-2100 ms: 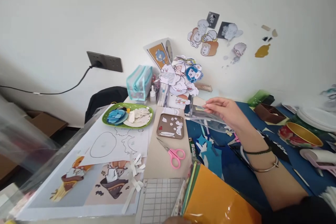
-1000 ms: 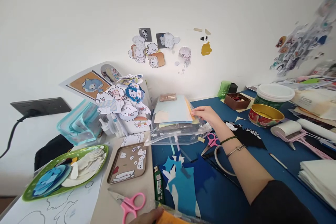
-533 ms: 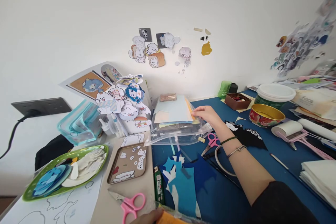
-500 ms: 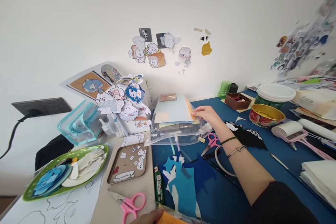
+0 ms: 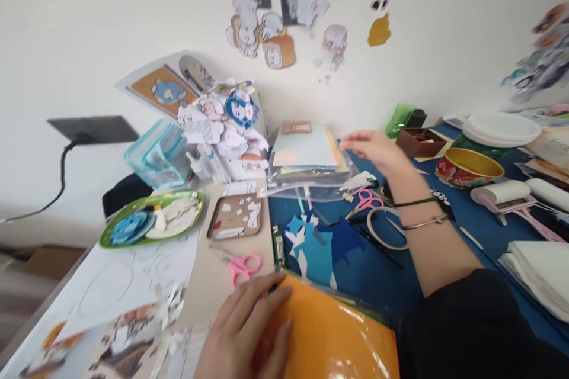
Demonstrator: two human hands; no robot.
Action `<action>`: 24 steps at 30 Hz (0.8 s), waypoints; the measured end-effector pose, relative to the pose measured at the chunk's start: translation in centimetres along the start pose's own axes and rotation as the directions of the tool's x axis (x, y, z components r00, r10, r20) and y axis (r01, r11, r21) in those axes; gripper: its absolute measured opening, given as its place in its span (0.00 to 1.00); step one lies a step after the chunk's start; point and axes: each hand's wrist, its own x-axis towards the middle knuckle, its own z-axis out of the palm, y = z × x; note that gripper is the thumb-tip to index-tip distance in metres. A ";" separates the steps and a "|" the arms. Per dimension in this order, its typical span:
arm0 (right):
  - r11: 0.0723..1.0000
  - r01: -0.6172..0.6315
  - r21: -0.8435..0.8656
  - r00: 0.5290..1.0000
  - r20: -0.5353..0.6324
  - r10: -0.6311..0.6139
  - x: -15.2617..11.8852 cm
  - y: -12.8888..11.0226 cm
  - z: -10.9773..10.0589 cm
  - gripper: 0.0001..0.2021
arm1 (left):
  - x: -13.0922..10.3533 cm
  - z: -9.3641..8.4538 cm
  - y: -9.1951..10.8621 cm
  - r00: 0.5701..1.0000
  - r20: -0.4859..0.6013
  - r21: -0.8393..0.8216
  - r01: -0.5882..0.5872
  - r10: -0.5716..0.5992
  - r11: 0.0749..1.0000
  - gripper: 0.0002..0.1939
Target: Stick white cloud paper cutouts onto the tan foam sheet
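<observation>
My left hand [image 5: 249, 325] is at the bottom centre, its fingers wrapped over the left edge of an orange sheet pack [image 5: 338, 331] in clear plastic. Raised to the right of a stack of pale papers [image 5: 304, 151], my right hand [image 5: 371, 147] has its fingertips pressed together; anything tiny between them is too blurred to tell. The stack lies on a clear plastic bag [image 5: 293, 180] against the wall. Blue paper scraps [image 5: 315, 249] lie between my hands. Pink scissors [image 5: 244, 266] rest just above my left hand, and another pink pair [image 5: 367, 198] lies below my right hand.
On the left are a green plate [image 5: 104, 237] of cutouts, a brown tray [image 5: 235, 231] and a teal holder [image 5: 155, 154]. A red tin [image 5: 469, 170], a white-lidded tub [image 5: 502, 129] and a pink roller [image 5: 511, 204] stand right. Paper cutouts cover parts of the wall.
The view has tilted down, showing more of my left hand and the orange pack. My right hand has come off the paper stack's right edge and risen slightly beside it.
</observation>
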 end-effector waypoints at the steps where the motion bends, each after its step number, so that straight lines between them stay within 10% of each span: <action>1: 0.994 0.096 0.050 0.987 0.121 -0.102 -1.3 -1.3 0.3 0.10 | 0.1 -0.3 0.5 0.999 0.003 -0.036 0.034 -0.033 0.999 0.13; 3: 0.980 0.157 0.123 0.871 0.451 -0.196 -4.5 -3.7 1.6 0.11 | 0.3 -0.7 1.3 0.991 0.017 -0.085 0.135 -0.134 0.987 0.11; 6: 0.997 0.064 0.042 0.428 0.901 -0.066 -9.7 -4.9 4.7 0.08 | 0.2 -1.1 2.0 0.971 0.013 -0.104 0.237 -0.237 0.966 0.15; 8: 0.997 0.075 -0.036 0.289 0.957 0.013 -12.0 -4.1 6.7 0.08 | 0.0 -1.2 2.2 0.962 0.016 -0.107 0.273 -0.273 0.956 0.18; 16: 0.973 0.173 -0.152 0.398 0.915 0.072 -12.3 -1.1 8.2 0.12 | -0.1 -1.2 2.2 0.958 0.052 -0.150 0.287 -0.282 0.946 0.18; 24: 0.997 -0.067 -0.030 0.247 0.968 0.045 -12.1 -0.9 8.3 0.12 | -0.2 -1.1 2.2 0.965 0.037 -0.155 0.264 -0.261 0.952 0.17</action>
